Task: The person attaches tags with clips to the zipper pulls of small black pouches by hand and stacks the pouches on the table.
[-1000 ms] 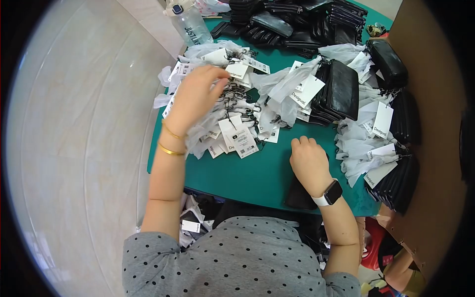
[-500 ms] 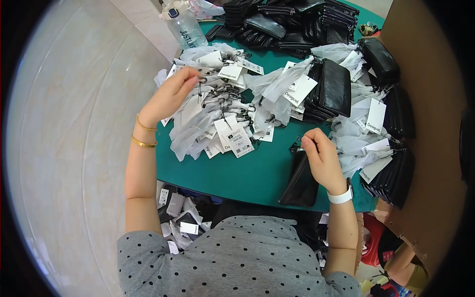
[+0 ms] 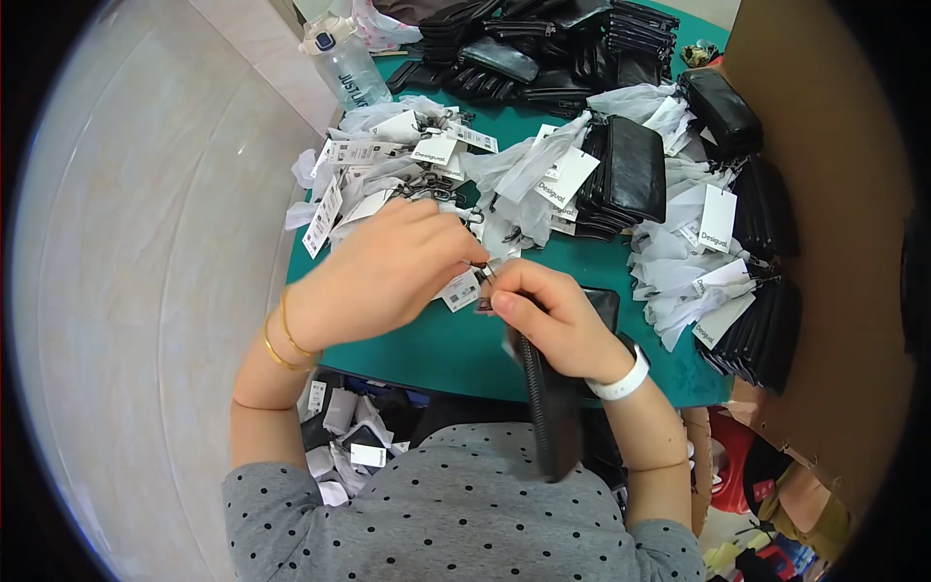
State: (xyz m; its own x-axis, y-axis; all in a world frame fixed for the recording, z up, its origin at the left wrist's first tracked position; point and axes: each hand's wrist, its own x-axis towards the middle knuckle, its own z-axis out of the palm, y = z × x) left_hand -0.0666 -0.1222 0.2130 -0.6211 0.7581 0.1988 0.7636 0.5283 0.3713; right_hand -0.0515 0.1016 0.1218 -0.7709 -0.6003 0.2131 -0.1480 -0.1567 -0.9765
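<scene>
Okay, black pouch (image 3: 555, 412) in right hand (image 3: 558, 315), no swing tag visible on it.
Hung off the near edge of the desk (image 3: 427, 339), long axis roughly fore-aft, top end up at the fingers, bottom toward the torso, zipper side leftish. Left hand (image 3: 398, 267) fingers narrow at a small metal clasp (image 3: 482, 269), grip unclear. Tagged pouches (image 3: 637, 170) looked done; far pile (image 3: 499, 58) showed no tags, probably left over.

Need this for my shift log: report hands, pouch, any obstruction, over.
Right hand gripping black pouch. Left hand at small metal clip. Tagged pile beside left hand, not blocking pouch.
</scene>
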